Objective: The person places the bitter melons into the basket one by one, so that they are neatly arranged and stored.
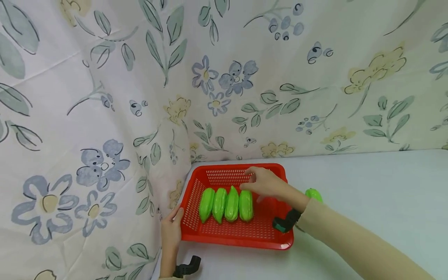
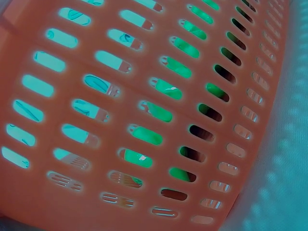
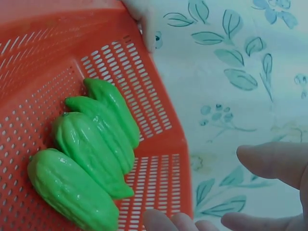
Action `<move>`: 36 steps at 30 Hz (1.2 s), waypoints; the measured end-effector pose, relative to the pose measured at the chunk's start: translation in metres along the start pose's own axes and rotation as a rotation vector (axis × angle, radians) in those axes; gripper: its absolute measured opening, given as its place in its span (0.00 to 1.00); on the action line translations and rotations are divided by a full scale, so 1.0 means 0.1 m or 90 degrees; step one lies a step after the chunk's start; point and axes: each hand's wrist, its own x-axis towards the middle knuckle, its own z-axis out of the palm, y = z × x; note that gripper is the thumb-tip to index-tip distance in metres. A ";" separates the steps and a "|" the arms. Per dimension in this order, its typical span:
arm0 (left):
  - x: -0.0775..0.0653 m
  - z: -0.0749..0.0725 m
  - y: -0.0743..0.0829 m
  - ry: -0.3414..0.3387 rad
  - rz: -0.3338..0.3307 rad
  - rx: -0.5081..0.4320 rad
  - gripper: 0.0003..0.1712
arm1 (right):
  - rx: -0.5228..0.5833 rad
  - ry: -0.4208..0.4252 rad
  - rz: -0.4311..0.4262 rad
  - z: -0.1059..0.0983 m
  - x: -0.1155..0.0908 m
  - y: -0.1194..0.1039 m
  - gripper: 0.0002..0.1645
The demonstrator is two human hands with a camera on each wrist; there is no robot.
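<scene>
A red plastic basket (image 1: 245, 237) with slotted walls stands on the white table. Inside it, several glossy green ridged gourds (image 1: 219, 204) lie side by side, toward its left half. My left hand (image 1: 171, 229) grips the basket's left rim near the front corner, thumb on top; in the right wrist view its fingers (image 3: 144, 24) show at the rim. Over the basket is my right hand (image 1: 264, 182), thumb and fingers spread with nothing between them, close to the rightmost gourd (image 1: 246, 206). Through the slots the left wrist view shows the green gourds (image 2: 156, 111).
Another green gourd (image 1: 314, 194) lies on the table (image 1: 367, 186) right of the basket, partly hidden by my right forearm. A floral cloth (image 1: 280, 77) hangs behind and along the left side, close to the basket. Black wrist devices (image 1: 189, 266) are strapped to both wrists.
</scene>
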 end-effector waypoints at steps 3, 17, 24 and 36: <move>-0.01 -0.01 -0.01 0.002 0.005 0.012 0.33 | 0.008 0.002 -0.009 0.00 -0.02 0.02 0.38; -0.01 0.00 0.00 0.008 0.006 -0.004 0.32 | 0.011 0.012 0.000 -0.07 -0.06 0.05 0.42; 0.02 -0.01 -0.01 0.005 -0.001 -0.006 0.33 | 0.034 0.009 0.004 -0.16 -0.12 0.08 0.41; 0.02 -0.02 -0.02 0.005 0.006 0.005 0.34 | 0.051 0.037 -0.020 -0.50 -0.39 0.34 0.40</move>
